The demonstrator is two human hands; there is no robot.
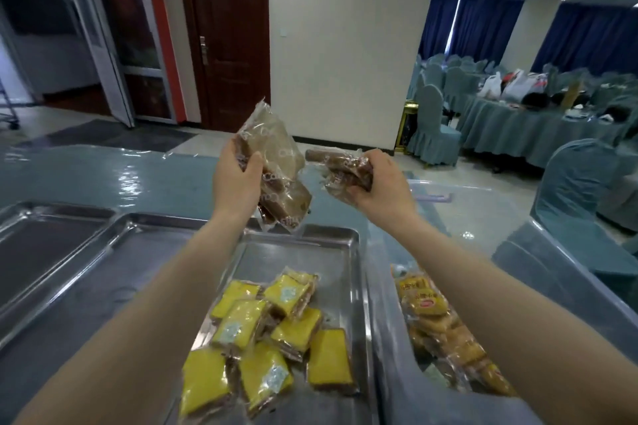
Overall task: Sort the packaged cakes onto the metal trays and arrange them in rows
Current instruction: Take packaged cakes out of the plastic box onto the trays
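Observation:
My left hand is raised above the table and grips a stack of brown packaged cakes in clear wrappers. Just to the right, my right hand holds another brown packaged cake. Both hands hover over the far end of a metal tray. Several yellow packaged cakes lie in a loose heap on the near part of that tray. Two more metal trays lie to its left, with nothing on the parts I see.
A clear plastic bin at the right holds orange packaged cakes. The table has a shiny plastic cover. Blue-covered chairs and a dressed table stand to the right; a white pillar and doors are behind.

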